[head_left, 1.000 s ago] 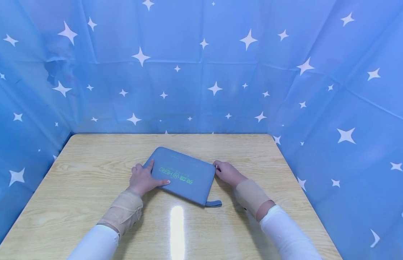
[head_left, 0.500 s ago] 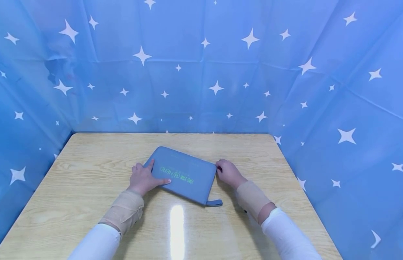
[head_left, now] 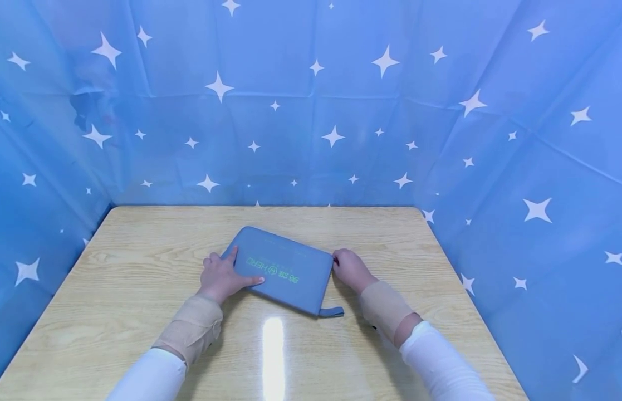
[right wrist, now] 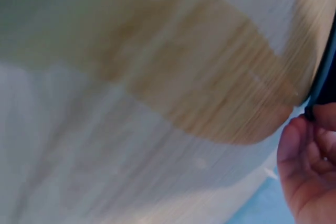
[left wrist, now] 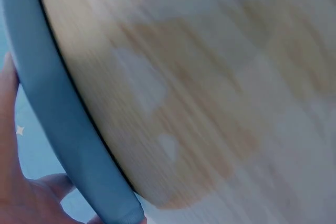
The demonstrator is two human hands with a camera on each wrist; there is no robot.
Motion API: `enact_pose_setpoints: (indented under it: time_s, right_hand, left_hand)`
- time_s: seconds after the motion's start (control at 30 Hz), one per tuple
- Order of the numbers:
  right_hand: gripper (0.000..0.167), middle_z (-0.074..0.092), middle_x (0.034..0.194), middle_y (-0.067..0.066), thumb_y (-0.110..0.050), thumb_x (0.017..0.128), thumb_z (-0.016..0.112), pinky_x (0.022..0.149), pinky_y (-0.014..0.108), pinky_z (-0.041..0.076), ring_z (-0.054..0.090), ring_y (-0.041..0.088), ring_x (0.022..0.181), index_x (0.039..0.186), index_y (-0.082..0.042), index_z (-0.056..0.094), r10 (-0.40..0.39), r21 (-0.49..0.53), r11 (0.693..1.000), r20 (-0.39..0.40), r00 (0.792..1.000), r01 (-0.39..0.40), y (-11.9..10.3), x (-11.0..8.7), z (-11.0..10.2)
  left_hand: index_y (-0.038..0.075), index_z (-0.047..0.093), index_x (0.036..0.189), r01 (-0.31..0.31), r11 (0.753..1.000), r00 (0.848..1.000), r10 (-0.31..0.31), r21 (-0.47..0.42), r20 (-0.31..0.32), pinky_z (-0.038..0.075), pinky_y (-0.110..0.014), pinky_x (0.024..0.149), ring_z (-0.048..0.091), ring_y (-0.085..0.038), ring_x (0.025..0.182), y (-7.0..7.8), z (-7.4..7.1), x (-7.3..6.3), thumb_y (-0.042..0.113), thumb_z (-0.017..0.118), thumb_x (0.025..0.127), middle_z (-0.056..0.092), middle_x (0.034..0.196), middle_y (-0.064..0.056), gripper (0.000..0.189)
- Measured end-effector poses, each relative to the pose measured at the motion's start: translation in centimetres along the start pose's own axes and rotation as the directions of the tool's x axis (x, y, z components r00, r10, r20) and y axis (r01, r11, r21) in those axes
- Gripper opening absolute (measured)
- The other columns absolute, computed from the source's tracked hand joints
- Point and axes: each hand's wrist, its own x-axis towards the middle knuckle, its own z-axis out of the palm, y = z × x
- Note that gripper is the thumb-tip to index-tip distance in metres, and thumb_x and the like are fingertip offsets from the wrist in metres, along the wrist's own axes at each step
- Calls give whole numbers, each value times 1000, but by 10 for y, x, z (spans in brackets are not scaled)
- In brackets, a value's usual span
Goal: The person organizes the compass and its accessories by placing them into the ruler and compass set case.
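Observation:
A blue-grey zippered case (head_left: 280,270) with green "HERO" lettering lies flat and askew on the table; a short wrist strap (head_left: 332,312) sticks out from its near right corner. My left hand (head_left: 220,277) rests on the left end, thumb and index finger spread over the cover. The left wrist view has the case's side edge (left wrist: 63,98) and part of that hand. At the far right corner, my right hand (head_left: 351,268) pinches a small dark zipper pull (right wrist: 309,113) between thumb and finger. The right hand largely hides the pull in the head view.
The case lies on a light wood-grain table (head_left: 140,289) with a bright reflection toward the front. A blue curtain (head_left: 290,122) with white stars encloses the back and sides.
The case and left hand stay in place. My right hand stays at the far right corner, with only a slight shift of its wrist and forearm.

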Motion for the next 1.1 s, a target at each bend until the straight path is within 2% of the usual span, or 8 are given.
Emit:
enact_pose_setpoints:
  time_s: [0.13, 0.27, 0.4, 0.53, 0.63, 0.77, 0.93, 1.1]
  right_hand:
    - [17, 59, 75, 6, -7, 93, 52, 66, 36, 48, 55, 19, 71, 78, -7, 61, 39, -13, 999, 22, 999, -38, -4, 6, -1]
    - [17, 64, 84, 11, -4, 94, 47, 72, 39, 51, 62, 26, 80, 86, -5, 62, 7, -75, 997, 19, 1000, -5, -1, 16, -1]
    - [23, 65, 105, 15, -3, 96, 42, 85, 41, 51, 62, 31, 98, 106, -3, 62, -23, -171, 985, 16, 1000, 25, 7, 31, 1]
    - [27, 63, 115, 13, -4, 99, 40, 92, 40, 49, 60, 29, 107, 118, -6, 59, -39, -242, 969, 37, 999, 47, 13, 46, 2]
    - [27, 63, 114, 11, -3, 99, 40, 91, 39, 50, 61, 27, 106, 117, -8, 59, -44, -250, 967, 56, 997, 57, 14, 52, 2]
    - [22, 65, 105, 8, -6, 98, 42, 86, 37, 50, 62, 25, 99, 106, -9, 63, -10, -163, 986, 59, 998, 19, 14, 53, 3]
    - [17, 67, 99, 8, -6, 94, 52, 85, 38, 50, 62, 24, 96, 92, -8, 69, 1, -43, 999, 38, 999, 0, 15, 53, 3]
    - [17, 67, 94, 9, -4, 91, 54, 80, 37, 52, 63, 24, 90, 84, -7, 69, 2, -49, 999, 11, 1000, -2, 16, 54, 2]
  left_hand:
    - [11, 24, 150, 27, 999, 1000, -27, 19, -2, 39, -36, 63, 39, -36, 97, 4, 2, -5, 79, 69, 53, 39, 109, -27, 126]
    - [8, 22, 150, 41, 998, 997, -43, 37, 64, 45, -43, 69, 44, -42, 100, 12, -2, -14, 75, 65, 64, 43, 113, -34, 117]
    - [-2, 26, 146, 22, 1000, 986, -20, -14, 164, 47, -51, 84, 52, -48, 107, 18, -16, -22, 54, 66, 80, 47, 126, -37, 95]
    - [-8, 29, 140, 32, 997, 975, -16, -70, 222, 45, -52, 92, 53, -46, 114, 18, -25, -21, 36, 68, 84, 47, 131, -34, 81]
    - [-12, 25, 139, 51, 993, 976, -28, -103, 216, 44, -52, 94, 50, -47, 117, 15, -22, -14, 37, 67, 85, 44, 131, -37, 84]
    - [-18, 26, 136, 47, 990, 979, -19, -130, 204, 42, -52, 98, 44, -49, 121, 7, -14, -3, 43, 65, 85, 41, 132, -40, 89]
    - [-22, 32, 132, 46, 996, 969, -26, -75, 245, 41, -52, 99, 45, -49, 121, 1, -9, 1, 46, 62, 87, 42, 131, -40, 87]
    - [-22, 32, 132, 60, 998, 970, -50, -36, 238, 43, -51, 97, 49, -47, 117, 4, -11, 0, 48, 60, 88, 44, 130, -38, 87]
